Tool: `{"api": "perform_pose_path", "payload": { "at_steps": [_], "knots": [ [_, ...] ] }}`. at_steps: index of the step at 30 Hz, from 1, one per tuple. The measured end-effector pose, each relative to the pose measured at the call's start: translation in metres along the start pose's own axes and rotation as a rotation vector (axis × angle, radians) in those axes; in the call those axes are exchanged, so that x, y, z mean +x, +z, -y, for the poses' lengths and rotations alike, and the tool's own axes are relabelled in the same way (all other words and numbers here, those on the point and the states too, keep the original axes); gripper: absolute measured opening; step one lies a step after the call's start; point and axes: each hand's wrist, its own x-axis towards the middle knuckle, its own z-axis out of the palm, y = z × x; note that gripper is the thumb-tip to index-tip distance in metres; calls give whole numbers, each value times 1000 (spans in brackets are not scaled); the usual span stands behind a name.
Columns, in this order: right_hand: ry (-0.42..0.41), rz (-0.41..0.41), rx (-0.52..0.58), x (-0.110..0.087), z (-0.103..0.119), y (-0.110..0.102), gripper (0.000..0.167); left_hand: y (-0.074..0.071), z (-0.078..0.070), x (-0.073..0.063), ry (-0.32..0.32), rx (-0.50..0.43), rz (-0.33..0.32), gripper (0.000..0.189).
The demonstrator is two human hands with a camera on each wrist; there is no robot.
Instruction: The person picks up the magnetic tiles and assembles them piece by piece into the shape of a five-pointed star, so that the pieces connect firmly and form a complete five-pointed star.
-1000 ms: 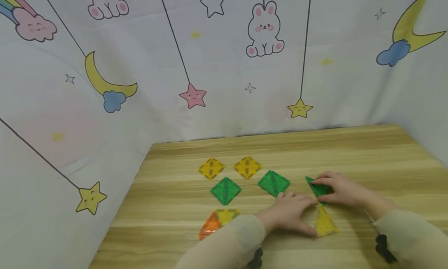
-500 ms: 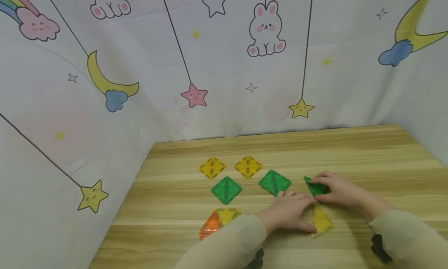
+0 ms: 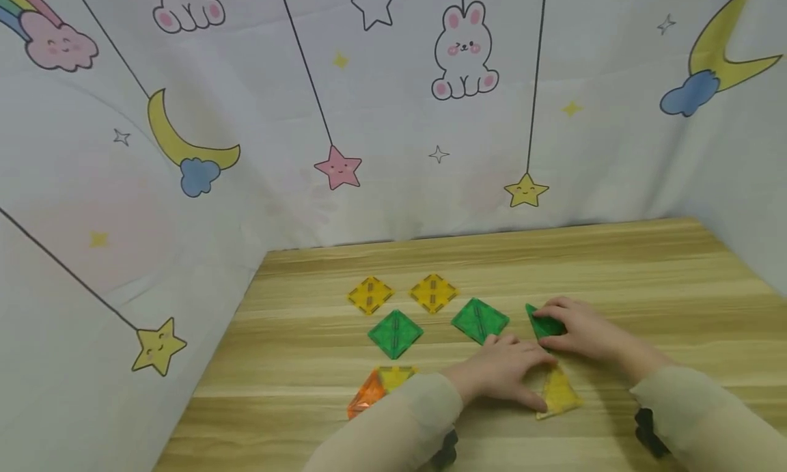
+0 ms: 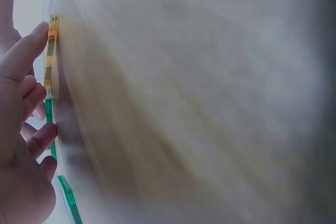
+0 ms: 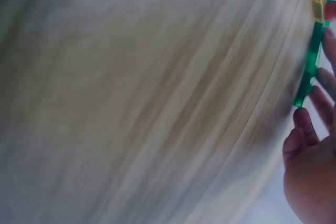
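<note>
In the head view my left hand point(image 3: 501, 369) spans the left side of a translucent yellow triangular magnetic tile point(image 3: 561, 393), thumb at its lower corner and forefinger near its top. My right hand point(image 3: 584, 330) holds a green triangular magnetic tile point(image 3: 548, 327) between thumb and fingers, just beyond the yellow one. Corner to corner, the two tiles meet beneath the fingertips. In the left wrist view the thumb presses the end of the yellow tile point(image 4: 51, 51), with the green tile point(image 4: 49, 111) in line after it. The right wrist view shows fingers along the green tile's edge point(image 5: 310, 66).
Left of the hands lie two green diamonds point(image 3: 395, 334) point(image 3: 479, 320), each of paired triangles. Behind them are two yellow-orange diamonds point(image 3: 370, 295) point(image 3: 433, 294). An orange tile point(image 3: 367, 393) and a yellow tile point(image 3: 395, 376) lie partly behind my left sleeve. A printed curtain point(image 3: 393, 205) borders the wooden table point(image 3: 615, 267).
Both hands have shifted a little to the left, and the yellow and green triangular tiles have slid along with them. The other tiles lie where they were.
</note>
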Motion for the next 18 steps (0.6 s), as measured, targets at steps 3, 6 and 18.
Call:
{"api": "perform_pose_path", "payload": {
  "at_steps": [3, 6, 18],
  "knots": [
    [-6, -3, 11, 0, 1, 1, 47, -1, 4, -1, 5, -18, 18, 70],
    [-11, 1, 22, -5, 0, 0, 46, -2, 7, -2, -12, -28, 11, 68],
    [-44, 9, 1, -22, 0, -3, 50, -7, 19, -5, -112, 57, -91, 59]
  ]
}}
